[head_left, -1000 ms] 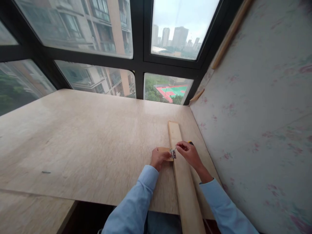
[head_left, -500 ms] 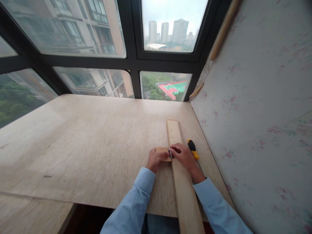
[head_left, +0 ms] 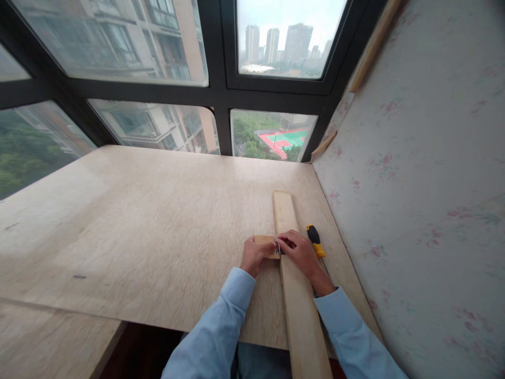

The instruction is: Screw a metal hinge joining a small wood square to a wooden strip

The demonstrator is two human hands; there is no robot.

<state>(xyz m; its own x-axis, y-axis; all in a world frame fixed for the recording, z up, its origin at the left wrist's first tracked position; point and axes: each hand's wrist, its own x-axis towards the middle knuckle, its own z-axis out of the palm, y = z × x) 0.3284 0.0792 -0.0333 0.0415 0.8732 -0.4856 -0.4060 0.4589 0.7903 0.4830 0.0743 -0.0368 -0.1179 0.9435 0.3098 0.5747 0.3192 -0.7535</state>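
A long pale wooden board (head_left: 302,316) runs from the front edge of the surface towards the window. Against its left side lies a small wooden block (head_left: 264,239), with my left hand (head_left: 253,256) closed on it and the thumb reaching to the joint. A small shiny metal piece (head_left: 279,248), perhaps a hinge, sits where block and board meet. My right hand (head_left: 303,256) rests over the board, its fingers pinched at this metal piece. Whatever sits between those fingertips is too small to make out. Just right of the right hand lies a black and yellow screwdriver (head_left: 316,242).
The beige marbled surface (head_left: 158,226) extends left and back to dark window frames (head_left: 221,95). On the right rises a flowered wall (head_left: 414,184). A small dark mark or sliver (head_left: 79,276) shows at the left. A dark gap opens below the front edge.
The view has shifted slightly. Both hands stay at the joint between block and board, with only tiny finger movement.
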